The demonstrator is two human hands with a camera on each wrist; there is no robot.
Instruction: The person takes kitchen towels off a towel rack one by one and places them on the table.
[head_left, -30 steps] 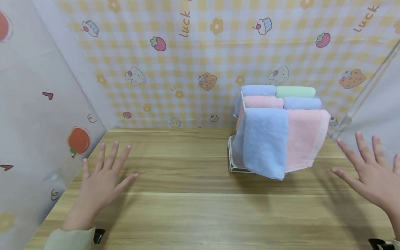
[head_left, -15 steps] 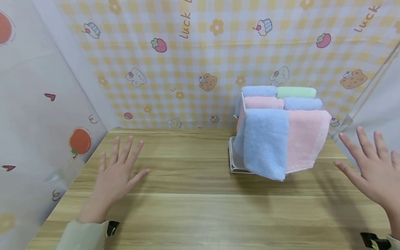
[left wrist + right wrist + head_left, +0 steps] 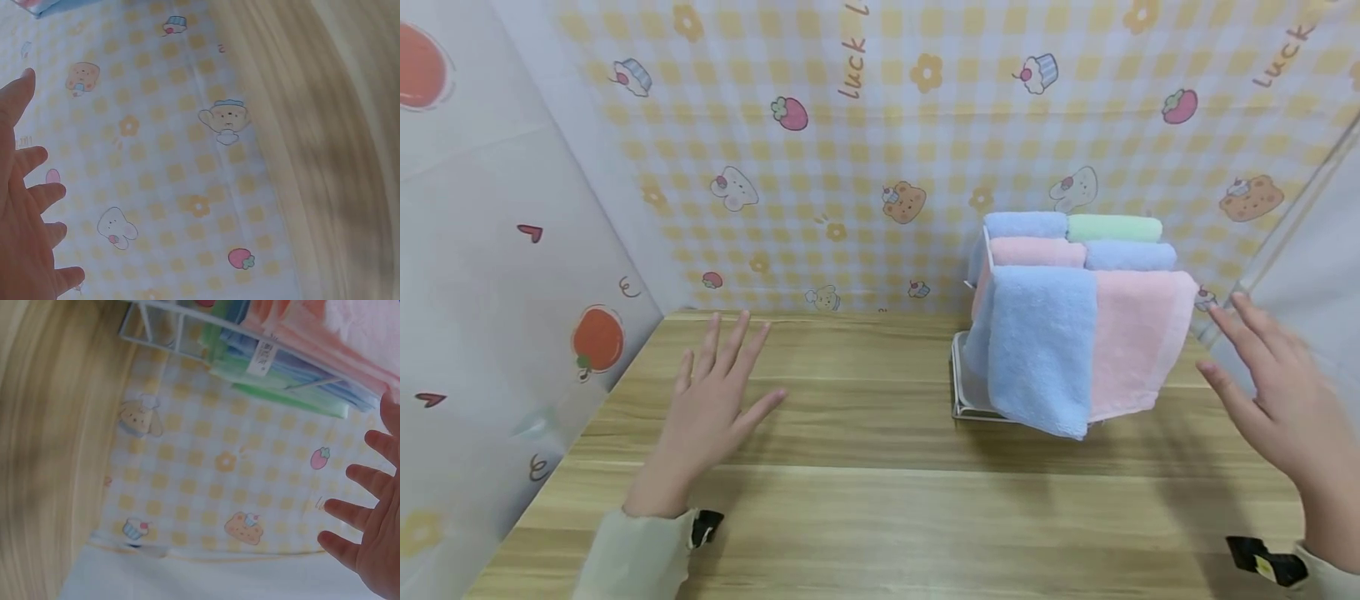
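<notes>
A white wire rack (image 3: 957,383) stands on the table's right side with small towels draped over its bars. At the front hang a blue towel (image 3: 1042,350) and a pink towel (image 3: 1138,346). Behind them are a pink towel (image 3: 1037,252) beside a blue towel (image 3: 1129,256), then a blue towel (image 3: 1025,225) beside a green towel (image 3: 1115,227). My left hand (image 3: 707,408) is over the table's left side, fingers spread, holding nothing. To the right of the rack, my right hand (image 3: 1281,408) hovers with extended fingers, its fingertips close to the front pink towel.
The wooden table (image 3: 850,517) meets a yellow checked cloth (image 3: 820,167) at the back. A white printed sheet (image 3: 482,317) borders the left, and another pale sheet (image 3: 1330,275) the right. A dark strap shows at each wrist.
My left hand has moved rightward and forward over the table. The right hand has turned and shifted slightly inward toward the rack. The towels stay in place; the head view tips up slightly.
</notes>
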